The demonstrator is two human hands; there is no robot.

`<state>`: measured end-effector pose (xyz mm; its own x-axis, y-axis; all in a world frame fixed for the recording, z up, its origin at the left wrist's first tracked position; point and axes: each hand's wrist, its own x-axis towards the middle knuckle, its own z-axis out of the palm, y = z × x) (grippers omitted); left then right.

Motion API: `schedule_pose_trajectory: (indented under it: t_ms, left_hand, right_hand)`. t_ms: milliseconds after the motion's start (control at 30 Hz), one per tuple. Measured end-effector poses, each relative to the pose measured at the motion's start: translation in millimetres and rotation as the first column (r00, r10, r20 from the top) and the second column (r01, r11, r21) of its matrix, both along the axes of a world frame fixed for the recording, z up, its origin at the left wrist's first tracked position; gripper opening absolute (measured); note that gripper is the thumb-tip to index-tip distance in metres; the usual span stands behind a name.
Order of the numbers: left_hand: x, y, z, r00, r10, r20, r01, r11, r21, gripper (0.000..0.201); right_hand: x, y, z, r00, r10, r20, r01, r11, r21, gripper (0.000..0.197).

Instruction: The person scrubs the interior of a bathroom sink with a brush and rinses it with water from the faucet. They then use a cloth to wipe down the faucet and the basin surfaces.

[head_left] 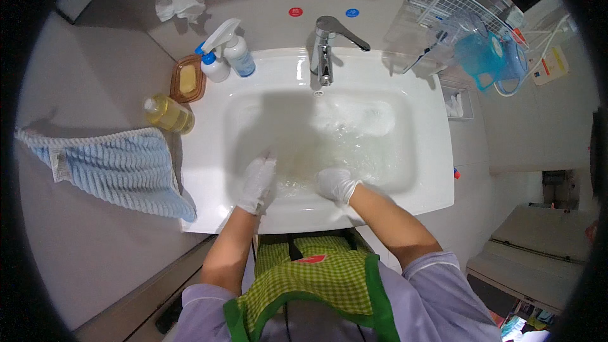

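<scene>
A white washbasin [430, 145] holds cloudy, rippling water [297, 133]. My left hand [258, 180], in a thin white glove, is over the near left part of the basin, at the water. Its fingers look stretched out, and I see nothing in them. To its right, my right hand [334, 183], gloved in white too, dips into the water close to the front rim. The fingers of that hand are bent down and mostly hidden, so whatever they may hold does not show. White foam [375, 118] floats at the far right of the water.
A chrome faucet [325, 50] rises at the back rim. At the left stand a spray bottle [239, 54], a pump bottle [215, 67], a soap dish [199, 87] and a yellow liquid bottle [170, 114]. A blue ribbed cloth [120, 168] hangs there. Blue plastic items [481, 57] hang at the right.
</scene>
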<state>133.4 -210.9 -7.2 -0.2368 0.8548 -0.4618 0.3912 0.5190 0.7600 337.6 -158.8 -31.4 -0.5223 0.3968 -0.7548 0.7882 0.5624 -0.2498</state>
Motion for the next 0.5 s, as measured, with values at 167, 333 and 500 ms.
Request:
schedule_pose_trajectory:
  t_ms: [167,333,500]
  left_hand:
    - [24.0,55.1,-37.5,0.543,-0.674,-0.501,0.728,0.675,-0.119,0.033]
    - [70.1,100.4,-94.1,-0.160,-0.579,-0.799,0.834,0.354,-0.424,0.029]
    - [78.8,125.9,-147.8,-0.240,-0.645,-0.726,0.813,0.275,-0.513,0.032]
  right_hand:
    - [24.8,-0.6,60.5,1.000,0.011,-0.004,-0.011,0.999,-0.031,0.042]
    - [87.8,2.6,104.5,0.974,-0.221,0.052,0.217,0.973,0.075,0.037]
    - [137.3,-39.1,115.3,0.887,-0.450,-0.102,0.460,0.847,0.266,0.031]
